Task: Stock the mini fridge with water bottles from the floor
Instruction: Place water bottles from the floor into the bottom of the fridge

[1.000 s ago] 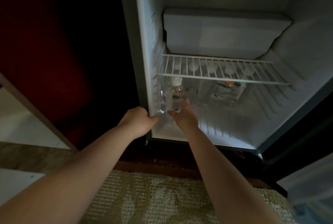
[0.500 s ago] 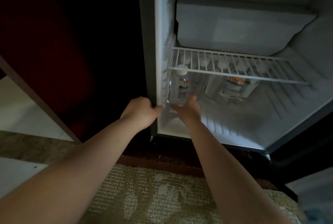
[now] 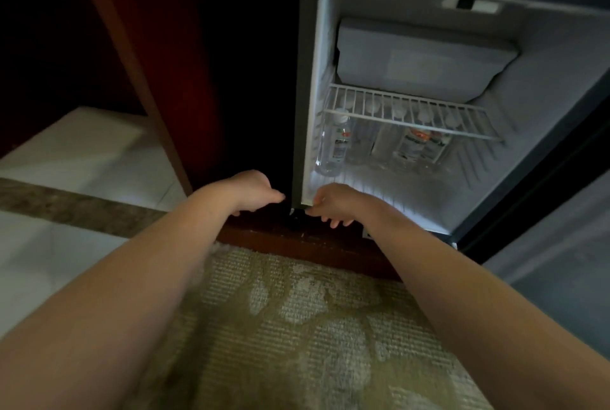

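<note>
The water bottles [image 3: 383, 145] stand upright in a row on the floor of the mini fridge [image 3: 544, 86], just under the wire shelf [image 3: 412, 112]. The nearest bottle [image 3: 333, 149] sits against the fridge's left wall, probably so that the row packs tight and the front stays free. The caps nearly meet the shelf wires, so any further bottle would likely have to slide in low from the front lip.

Both hands are outside the fridge, low at its front left corner. The right hand [image 3: 333, 203] hangs over the bottom lip, its fingers [image 3: 335, 221] curled loosely downward and holding nothing. The left hand [image 3: 254, 190] hovers just left of the fridge's outer edge, fingers bent and also empty. It touches nothing that can be made out.

In front of the row, the fridge floor is bare to the right, offering open room. Below the fridge runs a dark wooden ledge [image 3: 297, 241], then patterned carpet [image 3: 297, 327]. No floor bottles are in view.
</note>
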The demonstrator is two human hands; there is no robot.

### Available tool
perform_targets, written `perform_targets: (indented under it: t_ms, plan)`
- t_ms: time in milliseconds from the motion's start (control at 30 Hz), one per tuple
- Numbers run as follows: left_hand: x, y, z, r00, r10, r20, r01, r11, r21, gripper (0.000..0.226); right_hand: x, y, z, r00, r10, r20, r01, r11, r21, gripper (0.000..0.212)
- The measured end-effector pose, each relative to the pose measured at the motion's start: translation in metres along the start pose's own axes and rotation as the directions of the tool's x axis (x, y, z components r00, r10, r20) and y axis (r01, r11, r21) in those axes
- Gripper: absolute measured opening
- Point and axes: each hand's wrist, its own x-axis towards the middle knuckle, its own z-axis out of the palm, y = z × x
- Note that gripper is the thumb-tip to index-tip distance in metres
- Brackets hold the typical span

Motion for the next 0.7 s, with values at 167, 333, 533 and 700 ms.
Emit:
perform_targets:
  t_ms: [167, 333, 533, 700]
  plan:
    - [-0.063, -0.027, -0.019, 0.998, -0.050, -0.043, 0.052, 0.997, 0.059, 0.045, -0.064, -0.051, 0.012, 0.988, -0.151, -0.038, 0.146, 0.985, -0.096, 0.033]
    - [-0.129, -0.079, -0.028, 0.972, -0.021, -0.235, 0.041, 0.996, 0.079, 0.030, -0.119, -0.108, 0.051, 0.963, -0.269, -0.009, 0.262, 0.946, -0.191, 0.037]
    - [-0.196, -0.179, -0.020, 0.926, -0.178, -0.332, 0.211, 0.976, 0.063, 0.035, -0.147, -0.169, 0.127, 0.923, -0.374, 0.093, 0.377, 0.826, -0.420, 0.026]
    - [-0.218, -0.251, 0.000, 0.899, -0.335, -0.284, 0.343, 0.939, -0.022, 0.044, -0.145, -0.205, 0.193, 0.886, -0.403, 0.231, 0.464, 0.749, -0.474, 0.027]
